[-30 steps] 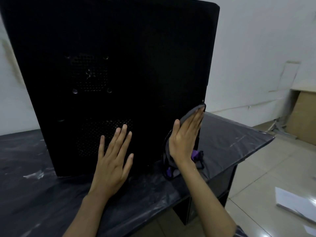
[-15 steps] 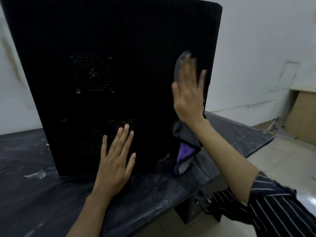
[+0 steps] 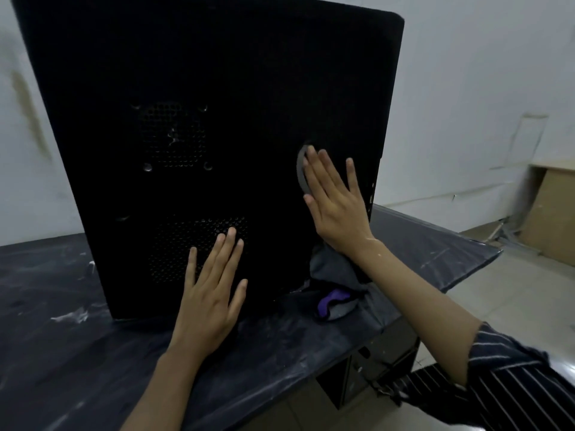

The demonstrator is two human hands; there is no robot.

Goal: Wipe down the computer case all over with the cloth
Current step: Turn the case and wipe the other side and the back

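- Computer case, black and upright, stands on the dark table and fills my view from 9 to 1 o'clock. Two patches of round vent holes show on the panel facing me.
- My right hand, just to the 3 o'clock side of centre, lies flat on that panel near its right edge. Its fingers are straight and spread apart, pressing the cloth against the case.
- A grey edge of the cloth curves out past my fingertips at 11 o'clock of the hand. The rest hangs from under my wrist at 6 o'clock and bunches on the table beside the case's lower right corner, showing a purple fold.
- My left hand, at 7 o'clock, rests flat on the lower panel. Its fingers are straight and slightly apart, tips on the lower vent patch, holding nothing.
- A striped sleeve covers my right arm at 4 o'clock.
- White wall rises behind at 2 o'clock. A brown board leans by it at 3 o'clock, above a pale tiled floor.
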